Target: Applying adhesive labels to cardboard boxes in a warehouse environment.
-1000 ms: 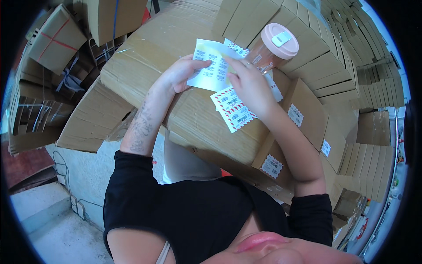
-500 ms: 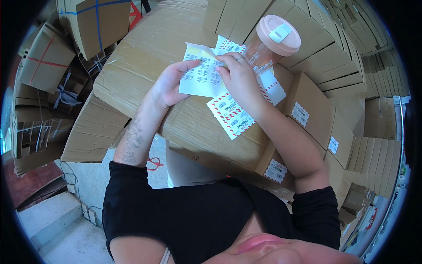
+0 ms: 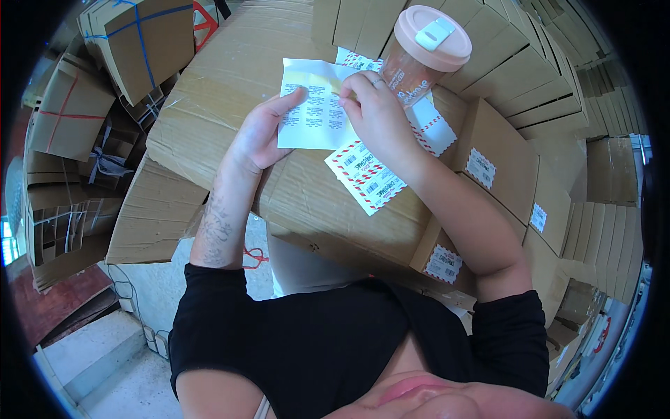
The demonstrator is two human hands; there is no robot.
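Note:
A white sheet of small printed labels [image 3: 313, 105] lies over a large cardboard box [image 3: 230, 77]. My left hand [image 3: 259, 133] holds the sheet's lower left edge with the thumb on top. My right hand [image 3: 377, 112] pinches at the sheet's upper right part, fingertips on a label. Under my right wrist lies a strip of labels with red and white striped borders [image 3: 366, 176], and another such label sheet [image 3: 431, 129] rests beside it.
A clear tumbler with a pink lid [image 3: 427, 49] stands on the box just beyond my right hand. Small labelled cartons [image 3: 492, 164] line the right side. Flattened and strapped cartons [image 3: 77, 112] pile up at the left. Concrete floor [image 3: 91, 349] shows below.
The white label sheet has been lifted flatter and wider between my hands; my right fingertips moved onto its upper right part. The view shifted slightly, bringing the tumbler nearer the top.

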